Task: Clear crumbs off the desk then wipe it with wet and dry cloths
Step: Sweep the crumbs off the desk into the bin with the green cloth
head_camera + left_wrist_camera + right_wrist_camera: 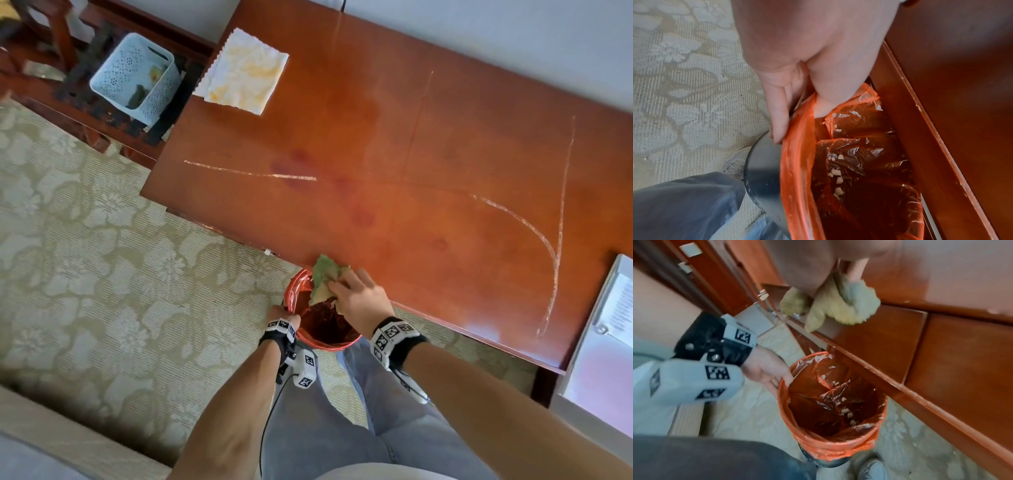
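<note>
A person's right hand (363,301) is clutching a green cloth (325,277) at the desk (445,164) edge while the left hand (807,65) is gripping the orange-lined bin (830,446) rim.

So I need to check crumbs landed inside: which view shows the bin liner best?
The right wrist view: the whole orange liner lies open, with crumbs inside. The left wrist view shows one side close up; the head view shows only part of the rim.
</note>
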The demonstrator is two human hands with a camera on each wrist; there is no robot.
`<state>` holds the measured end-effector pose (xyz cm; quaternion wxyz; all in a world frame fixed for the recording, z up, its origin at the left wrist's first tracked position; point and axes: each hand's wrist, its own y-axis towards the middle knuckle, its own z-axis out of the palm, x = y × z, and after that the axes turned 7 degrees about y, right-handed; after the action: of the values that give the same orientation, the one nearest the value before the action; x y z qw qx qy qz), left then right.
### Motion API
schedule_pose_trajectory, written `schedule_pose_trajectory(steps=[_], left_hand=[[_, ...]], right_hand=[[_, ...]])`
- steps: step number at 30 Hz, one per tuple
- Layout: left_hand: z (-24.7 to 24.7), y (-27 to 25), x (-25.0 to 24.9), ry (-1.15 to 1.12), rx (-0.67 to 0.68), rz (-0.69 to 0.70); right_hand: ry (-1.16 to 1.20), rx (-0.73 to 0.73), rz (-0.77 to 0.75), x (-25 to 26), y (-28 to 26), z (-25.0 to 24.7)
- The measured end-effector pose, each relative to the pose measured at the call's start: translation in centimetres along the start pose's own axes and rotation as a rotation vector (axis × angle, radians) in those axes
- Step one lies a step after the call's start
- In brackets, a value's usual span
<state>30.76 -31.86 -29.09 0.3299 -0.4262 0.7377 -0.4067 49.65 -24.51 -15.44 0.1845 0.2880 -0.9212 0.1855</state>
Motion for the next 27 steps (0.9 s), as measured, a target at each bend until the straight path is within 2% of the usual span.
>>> schedule_pose_trajectory(steps=[2, 3, 7, 14, 20, 27], left_hand=[[-0.7, -0.5, 0.5, 0.01, -0.01, -0.005], [-1.0, -0.8, 0.6, 0.016, -0.004, -0.013], [-2.1, -0.4, 2.2, 0.03, -0.029, -0.033], [-2.8, 3.4, 6.1, -0.083, -0.088, -0.07], [0.2, 14.3, 11.4, -0.194, -0.117, -0.069], [-1.2, 19.9, 11.6, -0.243, -0.151, -0.004]], right_hand=[[-0.051, 0.116, -0.092, 0.7, -0.1, 1.3], [-0.064, 0.15, -0.09, 0.9, -0.2, 2.0], [-0.001, 0.224, 0.109, 2.0, 0.4, 3.2], [0.066, 0.422, 0.185, 3.7, 4.2, 6.2], [0.04, 0.416, 0.093, 4.6, 9.1, 11.2], [-0.07, 0.425, -0.027, 3.4, 14.2, 18.6]])
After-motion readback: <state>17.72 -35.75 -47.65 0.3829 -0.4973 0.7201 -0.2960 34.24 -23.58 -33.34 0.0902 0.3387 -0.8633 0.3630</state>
